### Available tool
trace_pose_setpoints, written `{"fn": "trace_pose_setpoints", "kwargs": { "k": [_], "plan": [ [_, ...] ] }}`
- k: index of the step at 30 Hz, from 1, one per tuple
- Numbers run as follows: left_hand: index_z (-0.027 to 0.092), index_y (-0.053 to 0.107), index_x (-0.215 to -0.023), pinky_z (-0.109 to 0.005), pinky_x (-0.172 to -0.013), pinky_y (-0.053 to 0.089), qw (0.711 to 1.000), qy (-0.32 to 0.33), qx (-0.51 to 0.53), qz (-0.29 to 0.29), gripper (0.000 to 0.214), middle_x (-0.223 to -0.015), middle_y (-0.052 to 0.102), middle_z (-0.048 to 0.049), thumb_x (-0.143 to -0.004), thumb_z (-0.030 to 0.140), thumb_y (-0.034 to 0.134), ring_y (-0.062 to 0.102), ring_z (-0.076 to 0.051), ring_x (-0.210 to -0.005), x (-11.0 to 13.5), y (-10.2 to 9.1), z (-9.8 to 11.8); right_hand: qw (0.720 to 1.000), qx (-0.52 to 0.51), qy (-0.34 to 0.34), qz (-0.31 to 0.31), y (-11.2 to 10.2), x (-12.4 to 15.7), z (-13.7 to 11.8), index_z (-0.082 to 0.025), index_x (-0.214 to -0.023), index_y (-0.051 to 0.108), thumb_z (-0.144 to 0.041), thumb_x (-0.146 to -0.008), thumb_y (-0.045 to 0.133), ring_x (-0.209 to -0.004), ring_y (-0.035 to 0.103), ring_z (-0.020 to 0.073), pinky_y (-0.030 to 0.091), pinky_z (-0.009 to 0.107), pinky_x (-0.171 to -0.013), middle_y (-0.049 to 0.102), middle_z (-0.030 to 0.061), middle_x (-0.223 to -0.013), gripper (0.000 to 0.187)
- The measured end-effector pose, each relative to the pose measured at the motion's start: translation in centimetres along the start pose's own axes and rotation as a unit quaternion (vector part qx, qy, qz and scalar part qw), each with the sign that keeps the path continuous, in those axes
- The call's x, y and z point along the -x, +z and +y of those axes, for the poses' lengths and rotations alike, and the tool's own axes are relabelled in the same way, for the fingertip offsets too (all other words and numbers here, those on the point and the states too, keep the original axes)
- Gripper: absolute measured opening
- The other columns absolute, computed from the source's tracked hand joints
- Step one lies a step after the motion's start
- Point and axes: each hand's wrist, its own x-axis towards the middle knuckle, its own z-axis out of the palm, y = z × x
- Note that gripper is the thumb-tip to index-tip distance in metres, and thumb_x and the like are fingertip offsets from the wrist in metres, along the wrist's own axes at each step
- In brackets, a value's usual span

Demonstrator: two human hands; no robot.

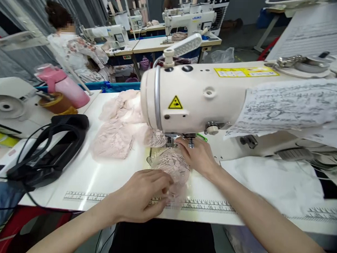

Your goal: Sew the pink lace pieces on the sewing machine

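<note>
A cream sewing machine (197, 94) stands over the white table (100, 175). A piece of pale pink lace (174, 169) lies under its needle and presser foot (170, 140). My left hand (144, 194) pinches the near end of the lace with curled fingers, close to the printed ruler (207, 207) at the table's front edge. My right hand (196, 155) rests on the lace just right of the needle, fingers pressed flat on the fabric.
A heap of pink lace pieces (118, 128) lies left of the machine. Black headset (54, 148), a pink bottle (67, 88) and a brown tape roll (54, 102) sit far left. Printed paper (290, 106) drapes over the machine arm. Another person (74, 49) sits at a machine behind.
</note>
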Motion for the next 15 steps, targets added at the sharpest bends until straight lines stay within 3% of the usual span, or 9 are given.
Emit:
{"fn": "trace_pose_setpoints", "kwargs": {
  "k": [5,10,12,15],
  "plan": [
    [0.015,0.054,-0.123,-0.043,-0.089,0.057,0.979,0.011,-0.184,0.089,0.033,-0.129,0.063,-0.0146,-0.096,0.032,0.052,0.060,-0.029,-0.118,-1.0,1.1,-1.2,0.989,-0.122,-0.086,0.006,0.0,0.1,0.1,-0.019,-0.086,0.068,0.002,-0.081,0.043,-0.064,0.056,0.0119,0.041,0.025,-0.063,0.072,-0.0004,-0.081,0.033],
    [0.014,0.062,-0.089,-0.039,-0.075,0.060,0.952,0.004,-0.280,0.126,0.022,-0.103,0.071,-0.0125,-0.098,0.023,0.045,0.070,-0.025,-0.092,-1.7,1.0,-2.9,0.977,-0.141,-0.153,-0.041,0.3,0.4,-0.1,-0.020,-0.079,0.067,0.003,-0.073,0.045,-0.073,0.061,0.0128,0.044,0.026,-0.067,0.073,-0.0035,-0.080,0.033],
    [0.012,0.064,-0.094,-0.041,-0.079,0.060,0.938,0.008,-0.311,0.151,0.020,-0.102,0.072,-0.0133,-0.097,0.018,0.045,0.070,-0.026,-0.094,-2.0,1.0,-3.1,0.979,-0.124,-0.152,-0.044,0.2,0.4,-0.3,-0.021,-0.079,0.067,0.002,-0.074,0.045,-0.071,0.059,0.0123,0.045,0.027,-0.069,0.073,-0.0038,-0.081,0.032],
    [0.005,0.060,-0.119,-0.044,-0.090,0.058,0.930,0.012,-0.329,0.163,0.031,-0.123,0.067,-0.0184,-0.093,0.013,0.047,0.064,-0.030,-0.114,-2.4,1.5,-3.4,0.984,-0.105,-0.143,-0.014,-0.2,0.2,-0.6,-0.020,-0.086,0.069,0.001,-0.078,0.044,-0.073,0.060,0.0122,0.044,0.027,-0.067,0.075,-0.0023,-0.090,0.033]
  ]
}}
